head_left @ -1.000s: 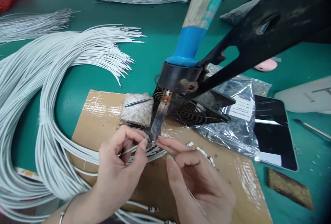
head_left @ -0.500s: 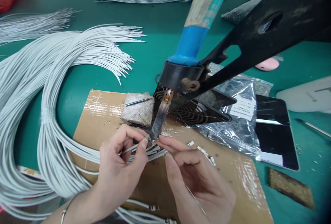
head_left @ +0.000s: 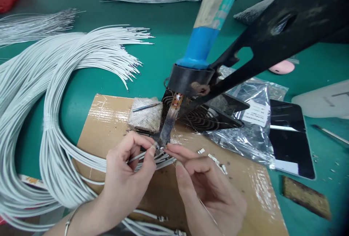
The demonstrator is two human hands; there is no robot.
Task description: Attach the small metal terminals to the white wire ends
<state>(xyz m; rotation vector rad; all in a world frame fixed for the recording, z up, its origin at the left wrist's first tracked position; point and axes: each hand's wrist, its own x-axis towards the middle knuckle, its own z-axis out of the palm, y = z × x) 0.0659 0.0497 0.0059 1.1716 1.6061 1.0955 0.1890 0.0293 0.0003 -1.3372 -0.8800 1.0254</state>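
A white cable (head_left: 135, 158) is pinched between the thumb and index finger of my left hand (head_left: 127, 178), its end held just under the tip of a soldering iron (head_left: 167, 128). My right hand (head_left: 211, 188) is closed, with its fingertips at that same spot from the other side. A thin silvery solder wire (head_left: 208, 212) runs across its palm; the fingertips hide where it ends. The tiny part at the iron tip is too small to make out. Below my fingers, more white cables (head_left: 163, 163) lie over the cardboard (head_left: 106, 119).
A black stand (head_left: 261, 54) holds the iron from the right. A wrapped block (head_left: 144, 119) bears a thin metal rod. Small white connectors (head_left: 216, 159), a plastic bag (head_left: 245, 138) and a black tablet-like slab (head_left: 291, 141) lie rightward. Bundled white cables (head_left: 51, 119) fill the left.
Both hands stay at the iron tip, with only a very slight shift of the right thumb and palm. Everything else lies as before.
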